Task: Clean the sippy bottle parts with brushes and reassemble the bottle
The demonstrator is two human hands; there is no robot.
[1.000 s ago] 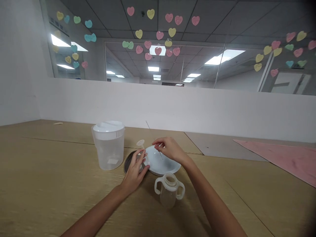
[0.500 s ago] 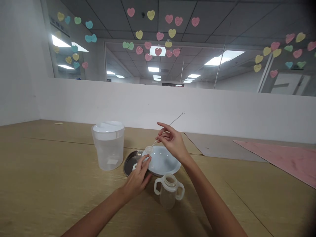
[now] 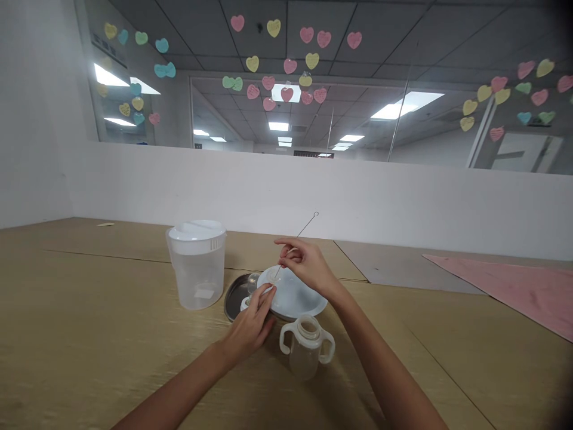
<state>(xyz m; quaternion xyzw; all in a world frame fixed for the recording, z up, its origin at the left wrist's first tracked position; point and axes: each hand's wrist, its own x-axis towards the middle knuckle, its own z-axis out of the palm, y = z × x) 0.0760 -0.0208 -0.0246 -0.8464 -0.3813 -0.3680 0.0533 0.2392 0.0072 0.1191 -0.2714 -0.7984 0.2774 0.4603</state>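
Note:
Between the fingers of my right hand is a thin wire brush, its looped end pointing up and away. Its lower end reaches a small round translucent piece, which the fingertips of my left hand grip over the rim of a pale bowl. What kind of part that piece is, I cannot make out. Just in front of the bowl stands an uncapped baby bottle with two white handles.
A dark metal tray with small clear and white parts lies partly under the bowl. To the left stands a lidded clear pitcher. A pink cloth is spread at the right, and a white wall rises behind the table.
My right hand has moved down and slightly left, taking the wire brush with it, which now stands steeper. My left hand has barely moved, and the round piece sits slightly lower right.

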